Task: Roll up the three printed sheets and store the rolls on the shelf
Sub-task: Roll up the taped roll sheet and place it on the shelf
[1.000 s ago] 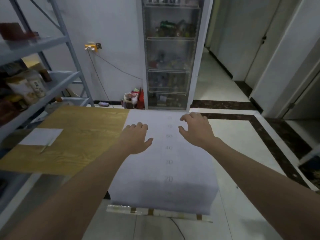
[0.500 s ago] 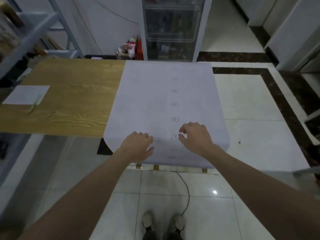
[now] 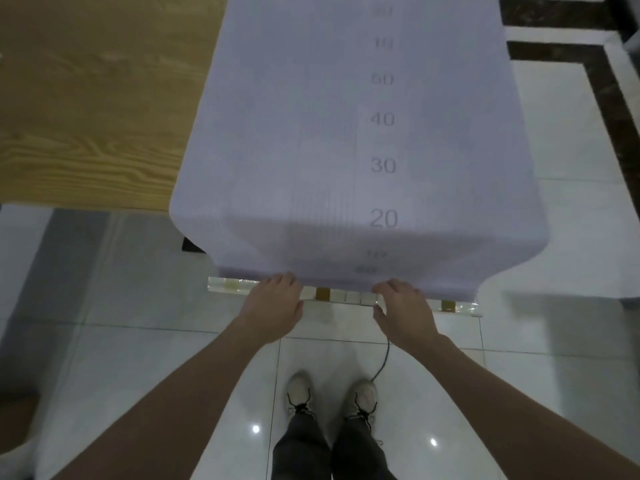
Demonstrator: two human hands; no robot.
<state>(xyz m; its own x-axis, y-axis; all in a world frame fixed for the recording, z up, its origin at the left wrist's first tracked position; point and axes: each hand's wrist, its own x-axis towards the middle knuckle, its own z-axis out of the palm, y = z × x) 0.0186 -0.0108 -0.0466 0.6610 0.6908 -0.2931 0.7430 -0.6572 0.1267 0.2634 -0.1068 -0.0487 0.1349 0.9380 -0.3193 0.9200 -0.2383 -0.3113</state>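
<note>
Left hand [image 3: 273,304], right hand [image 3: 403,315], gripping draped sheet [image 3: 346,133]

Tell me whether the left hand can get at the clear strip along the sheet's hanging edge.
Likely yes: the left hand holds the clear strip below the sheet, with nothing between them; the right hand holds it farther along.

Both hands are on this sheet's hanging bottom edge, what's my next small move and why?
Probably curl the clear strip inward to start a tight first turn. The left hand and right hand both grip it at the hanging end of the printed sheet, not yet rolled.
</note>
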